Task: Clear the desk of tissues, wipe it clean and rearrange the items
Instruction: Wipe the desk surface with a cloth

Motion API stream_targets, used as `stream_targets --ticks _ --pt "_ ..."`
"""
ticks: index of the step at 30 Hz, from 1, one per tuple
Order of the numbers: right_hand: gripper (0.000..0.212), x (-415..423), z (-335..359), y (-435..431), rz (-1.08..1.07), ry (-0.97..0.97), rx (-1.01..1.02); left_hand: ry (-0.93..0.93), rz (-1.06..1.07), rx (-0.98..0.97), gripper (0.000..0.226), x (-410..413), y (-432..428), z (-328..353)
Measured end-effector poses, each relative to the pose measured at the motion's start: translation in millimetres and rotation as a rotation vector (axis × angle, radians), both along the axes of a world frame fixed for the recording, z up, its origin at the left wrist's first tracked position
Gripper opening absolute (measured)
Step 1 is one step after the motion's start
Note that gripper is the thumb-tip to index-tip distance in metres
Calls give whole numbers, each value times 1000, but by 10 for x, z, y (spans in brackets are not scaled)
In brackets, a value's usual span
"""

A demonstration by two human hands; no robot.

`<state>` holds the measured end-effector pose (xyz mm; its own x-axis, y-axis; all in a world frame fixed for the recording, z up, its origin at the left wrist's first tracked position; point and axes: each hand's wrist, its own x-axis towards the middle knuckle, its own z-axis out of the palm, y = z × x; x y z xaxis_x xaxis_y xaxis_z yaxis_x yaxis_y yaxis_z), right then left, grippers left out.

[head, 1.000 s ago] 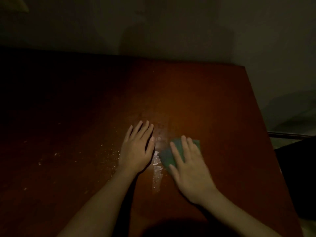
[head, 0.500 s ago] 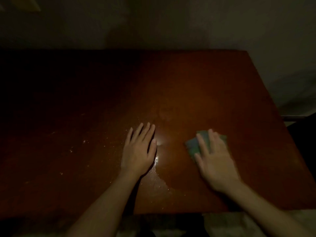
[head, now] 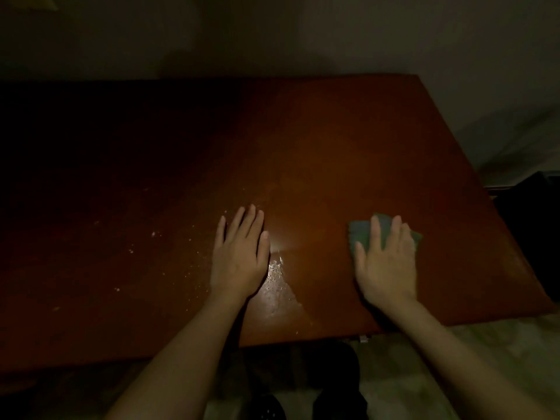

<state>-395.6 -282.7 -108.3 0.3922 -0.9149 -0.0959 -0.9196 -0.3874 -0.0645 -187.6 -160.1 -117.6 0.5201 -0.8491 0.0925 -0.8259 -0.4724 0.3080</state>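
Observation:
The reddish-brown desk [head: 318, 140] lies in dim light. My right hand [head: 386, 262] presses flat, fingers straight, on a green cloth [head: 359, 233] toward the desk's right side. Flat on the wood near the middle rests my left hand [head: 241, 256], palm down and holding nothing. A wet, shiny smear [head: 278, 283] glistens between the two hands, just right of the left thumb. No tissues show on the desk.
Pale crumbs and specks [head: 151, 237] are scattered left of my left hand. The desk's left part is in deep shadow. A wall runs behind and to the right. A dark object [head: 533, 225] stands off the right edge. Pale floor [head: 500, 353] shows below.
My right hand has slid the green cloth to the right, away from the left hand, leaving the wet smear exposed. The left hand has stayed put. The view has pulled back.

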Motion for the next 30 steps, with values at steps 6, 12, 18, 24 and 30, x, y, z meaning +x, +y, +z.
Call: stream_targets --ticks 6,12,18,24,30 --pt "62 76 -50 921 428 11 36 9 -4 -7 67 -12 18 2" --pt "73 242 4 108 65 -20 13 54 2 -24 71 -26 8 22" --pt "62 299 -64 498 520 -5 7 23 14 3 68 -13 0 18" --pt "69 723 -32 -277 77 -29 -17 -48 39 94 72 87 -153 18" --pt "63 625 -13 -253 501 -6 -4 -75 79 126 75 389 -402 24"
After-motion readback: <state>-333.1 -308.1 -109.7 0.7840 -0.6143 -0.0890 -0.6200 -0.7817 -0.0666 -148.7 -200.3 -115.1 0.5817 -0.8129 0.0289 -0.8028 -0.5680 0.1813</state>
